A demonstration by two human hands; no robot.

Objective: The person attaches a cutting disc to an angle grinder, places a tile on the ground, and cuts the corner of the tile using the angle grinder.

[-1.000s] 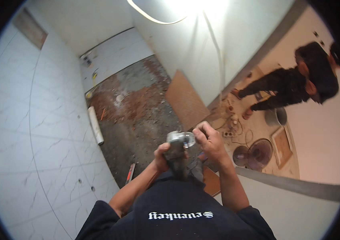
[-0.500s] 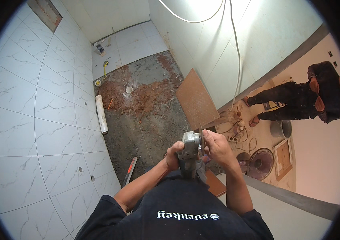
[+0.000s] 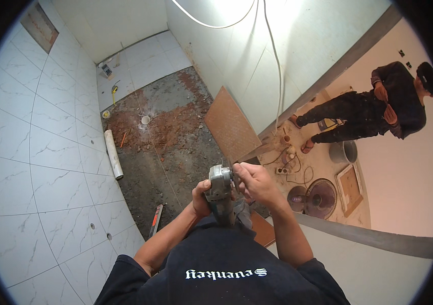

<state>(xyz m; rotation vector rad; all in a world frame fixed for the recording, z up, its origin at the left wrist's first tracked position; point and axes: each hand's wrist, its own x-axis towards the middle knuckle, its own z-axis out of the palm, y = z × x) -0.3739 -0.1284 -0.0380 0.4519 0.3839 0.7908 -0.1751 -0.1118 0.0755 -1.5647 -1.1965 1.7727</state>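
Closely bent, the fingers of the right hand (image 3: pixel 257 184) pinch at the thin disc (image 3: pixel 235 178) on the head of an angle grinder, seen almost edge-on; exactly which part they grip is too small to tell. The left hand (image 3: pixel 202 197) wraps the tool's side, its thumb pressed on the casing, its other fingers mostly hidden. The angle grinder (image 3: pixel 220 190) itself sits between both hands, in front of the person's dark shirt (image 3: pixel 216 249), head pointing away from the body. Beyond it lies a rough, dirt-strewn floor (image 3: pixel 163 162), with a red-marked level (image 3: pixel 156 219) and a white tube (image 3: pixel 113 155) near the tiled wall (image 3: pixel 56 152). A brown board (image 3: pixel 232 124) stands by the opposite wall. Through the opening at right are a fan (image 3: pixel 321 199), a grey bucket (image 3: pixel 343 151) and another person (image 3: pixel 399 99), standing.
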